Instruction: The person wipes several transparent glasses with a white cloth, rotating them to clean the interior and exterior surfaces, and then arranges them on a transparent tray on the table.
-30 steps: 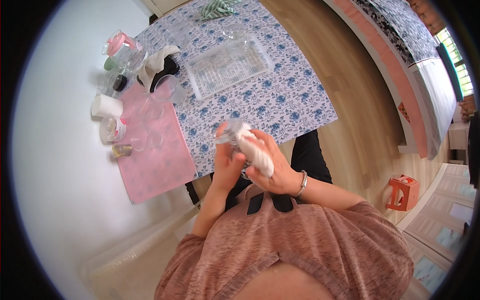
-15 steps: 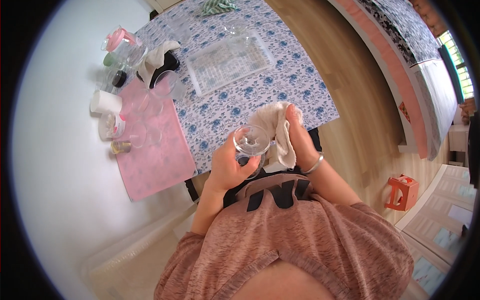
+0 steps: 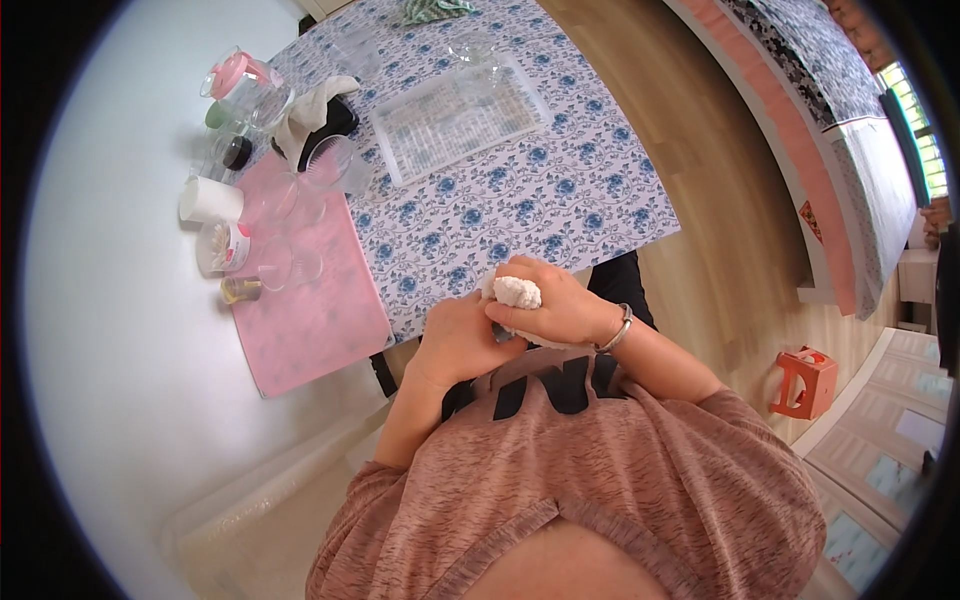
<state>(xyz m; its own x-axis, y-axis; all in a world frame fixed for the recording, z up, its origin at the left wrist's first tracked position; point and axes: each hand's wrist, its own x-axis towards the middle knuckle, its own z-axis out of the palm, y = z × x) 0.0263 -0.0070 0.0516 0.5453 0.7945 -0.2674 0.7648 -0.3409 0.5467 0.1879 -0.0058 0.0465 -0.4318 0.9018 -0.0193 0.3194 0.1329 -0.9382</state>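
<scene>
My two hands meet in front of my body, just off the table's near edge. My right hand [image 3: 562,308], with a silver bangle on the wrist, is closed round a bunched off-white cloth [image 3: 517,292]. Part of the cloth bulges out between thumb and fingers. Fingers of my left hand [image 3: 458,342] are curled round a clear cup, which the right hand and the cloth now hide almost wholly. The cloth is pressed at the cup's mouth; how deep it goes in cannot be seen.
On the blue-flowered tablecloth [image 3: 560,180] lie a pink mat [image 3: 325,345] with several clear cups, and a shallow translucent tray [image 3: 460,125]. A pink-lidded pitcher [image 3: 240,80], a black box [image 3: 335,122] and a white cylinder [image 3: 212,202] stand along the wall. An orange stool [image 3: 805,384] is at right.
My right hand has moved left with the cloth, from beside the cup onto it. The cloth, which hung loose, is now bunched up, and the cup's rim is covered.
</scene>
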